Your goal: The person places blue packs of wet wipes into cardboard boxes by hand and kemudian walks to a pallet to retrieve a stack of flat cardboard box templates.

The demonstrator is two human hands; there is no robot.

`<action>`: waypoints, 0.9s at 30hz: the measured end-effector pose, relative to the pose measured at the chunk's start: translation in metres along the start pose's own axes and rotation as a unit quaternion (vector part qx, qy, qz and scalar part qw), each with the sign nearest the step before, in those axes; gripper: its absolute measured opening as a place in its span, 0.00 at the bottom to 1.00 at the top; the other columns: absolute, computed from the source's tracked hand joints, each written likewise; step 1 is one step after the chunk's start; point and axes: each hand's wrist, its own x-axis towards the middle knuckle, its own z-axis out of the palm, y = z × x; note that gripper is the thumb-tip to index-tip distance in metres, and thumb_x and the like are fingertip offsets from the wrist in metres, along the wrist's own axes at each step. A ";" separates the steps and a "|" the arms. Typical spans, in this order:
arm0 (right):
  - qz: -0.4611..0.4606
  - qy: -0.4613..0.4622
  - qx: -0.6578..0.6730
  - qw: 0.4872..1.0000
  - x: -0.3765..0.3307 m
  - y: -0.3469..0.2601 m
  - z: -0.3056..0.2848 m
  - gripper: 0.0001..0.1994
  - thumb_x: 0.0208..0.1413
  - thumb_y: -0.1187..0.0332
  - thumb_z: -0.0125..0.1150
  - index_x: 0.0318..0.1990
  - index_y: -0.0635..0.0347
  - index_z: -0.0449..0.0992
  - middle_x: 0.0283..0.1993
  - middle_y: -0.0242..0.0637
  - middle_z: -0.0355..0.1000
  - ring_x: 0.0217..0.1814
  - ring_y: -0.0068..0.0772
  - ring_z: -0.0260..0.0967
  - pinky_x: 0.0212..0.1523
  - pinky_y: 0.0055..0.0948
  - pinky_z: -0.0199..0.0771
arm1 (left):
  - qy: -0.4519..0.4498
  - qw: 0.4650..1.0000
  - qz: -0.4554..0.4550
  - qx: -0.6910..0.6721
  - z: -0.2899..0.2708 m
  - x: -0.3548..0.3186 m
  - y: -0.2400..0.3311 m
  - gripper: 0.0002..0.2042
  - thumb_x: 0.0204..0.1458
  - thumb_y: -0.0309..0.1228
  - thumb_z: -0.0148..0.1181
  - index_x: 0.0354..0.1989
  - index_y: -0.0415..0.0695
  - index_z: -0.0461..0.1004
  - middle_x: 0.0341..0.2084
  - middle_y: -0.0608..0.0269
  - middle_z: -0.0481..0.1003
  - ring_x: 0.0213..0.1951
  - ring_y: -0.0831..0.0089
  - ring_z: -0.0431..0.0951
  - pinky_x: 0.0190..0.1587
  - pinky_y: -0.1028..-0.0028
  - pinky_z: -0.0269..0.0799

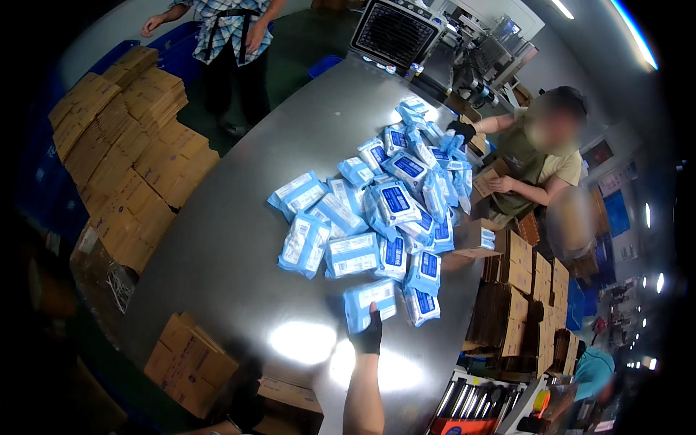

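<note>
My right hand (368,335), in a black fingerless glove, grips a light-blue and white pack of wipes (370,304) at the near side of the pile. The thumb lies on top of the pack; the other fingers are hidden beneath it. Further up the table is a loose heap of similar wipes packs (395,203), some with dark-blue label flaps facing up. Low in the view, my left hand (248,401), dark-gloved and in shadow, is beside an open cardboard carton (291,394). Its fingers cannot be made out.
The metal table (239,217) has flattened cartons (138,138) stacked at its left and more cartons (518,290) at its right. A folded carton (187,359) lies at the near left. A co-worker (533,159) handles packs and a box across the table; another person (232,43) stands far left.
</note>
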 end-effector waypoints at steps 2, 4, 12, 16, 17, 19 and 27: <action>-0.080 -0.027 0.025 0.996 0.018 -0.022 0.040 0.30 0.54 0.59 0.60 0.62 0.61 0.59 0.56 0.41 0.67 0.56 0.45 0.66 0.55 0.44 0.68 | -0.047 0.999 0.024 0.007 0.000 0.020 0.017 0.19 0.52 0.26 0.48 0.54 0.36 0.66 0.44 0.42 0.72 0.47 0.50 0.72 0.51 0.60 0.66; -0.119 0.017 -0.027 0.992 0.078 -0.016 0.051 0.30 0.55 0.58 0.59 0.62 0.62 0.59 0.57 0.42 0.67 0.56 0.45 0.66 0.55 0.44 0.68 | -0.048 0.998 0.027 0.015 0.008 0.013 0.005 0.19 0.52 0.26 0.48 0.54 0.36 0.66 0.44 0.42 0.72 0.46 0.51 0.73 0.51 0.60 0.67; -0.056 -0.128 -0.112 0.984 -0.025 -0.020 0.044 0.31 0.55 0.60 0.58 0.63 0.64 0.56 0.58 0.43 0.65 0.59 0.43 0.64 0.58 0.42 0.67 | -0.020 0.993 0.104 0.046 0.039 0.006 -0.036 0.18 0.52 0.26 0.49 0.52 0.36 0.67 0.42 0.43 0.73 0.44 0.52 0.74 0.48 0.59 0.68; -0.063 -0.066 -0.489 0.868 -0.233 0.017 0.016 0.37 0.40 0.65 0.70 0.59 0.62 0.60 0.52 0.40 0.68 0.54 0.41 0.68 0.53 0.41 0.71 | -0.028 0.977 0.194 0.089 0.069 0.026 -0.082 0.17 0.52 0.26 0.49 0.51 0.36 0.68 0.41 0.44 0.73 0.42 0.52 0.74 0.47 0.59 0.69; -0.071 -0.079 -0.591 0.799 -0.264 0.023 0.021 0.34 0.40 0.65 0.71 0.56 0.60 0.63 0.51 0.39 0.68 0.53 0.40 0.69 0.51 0.39 0.71 | -0.085 0.979 0.187 -0.013 0.082 0.041 -0.109 0.15 0.52 0.25 0.49 0.49 0.37 0.69 0.39 0.46 0.74 0.40 0.55 0.75 0.44 0.60 0.70; -0.084 -0.078 -0.634 0.765 -0.315 0.031 0.051 0.27 0.38 0.65 0.73 0.49 0.57 0.72 0.51 0.37 0.69 0.51 0.39 0.70 0.49 0.35 0.70 | -0.179 0.974 0.117 -0.081 0.087 0.057 -0.098 0.11 0.53 0.25 0.48 0.44 0.39 0.71 0.32 0.53 0.75 0.36 0.63 0.75 0.40 0.65 0.70; -0.254 -0.027 -0.846 0.467 -0.400 0.061 0.054 0.20 0.37 0.54 0.70 0.37 0.55 0.76 0.49 0.48 0.68 0.53 0.52 0.64 0.52 0.48 0.62 | -0.280 0.936 0.195 0.088 0.079 0.026 -0.038 0.18 0.55 0.22 0.49 0.56 0.36 0.65 0.39 0.52 0.76 0.39 0.69 0.75 0.45 0.71 0.71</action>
